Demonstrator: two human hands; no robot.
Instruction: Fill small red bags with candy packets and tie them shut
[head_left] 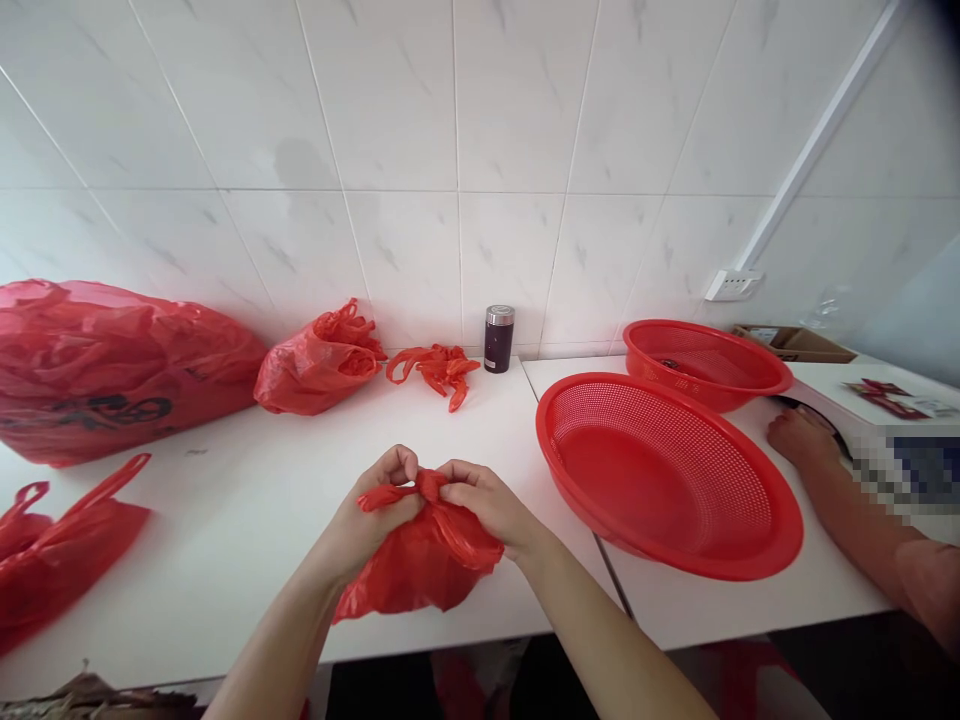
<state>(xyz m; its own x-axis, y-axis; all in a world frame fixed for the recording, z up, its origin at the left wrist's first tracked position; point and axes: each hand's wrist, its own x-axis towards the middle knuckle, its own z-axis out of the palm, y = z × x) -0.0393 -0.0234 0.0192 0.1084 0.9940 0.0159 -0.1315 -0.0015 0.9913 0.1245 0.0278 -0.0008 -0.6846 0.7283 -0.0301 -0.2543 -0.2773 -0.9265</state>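
Observation:
Both my hands work at the twisted top of a red plastic bag (420,570) at the table's front edge. My left hand (375,510) pinches one gathered end, which pokes out to the left. With its fingers closed, my right hand (484,500) grips the plastic just right of a knot-like bunch (431,485). The bag hangs slack below the bunch, and what it holds, if anything, is hidden.
Left are a big stuffed red bag (120,370), a smaller one (319,365) and a handled bag (67,560). Crumpled red plastic (439,372) lies near a dark flask (498,340). Right stand red baskets (667,480), (705,365) beside another person's arm (847,510).

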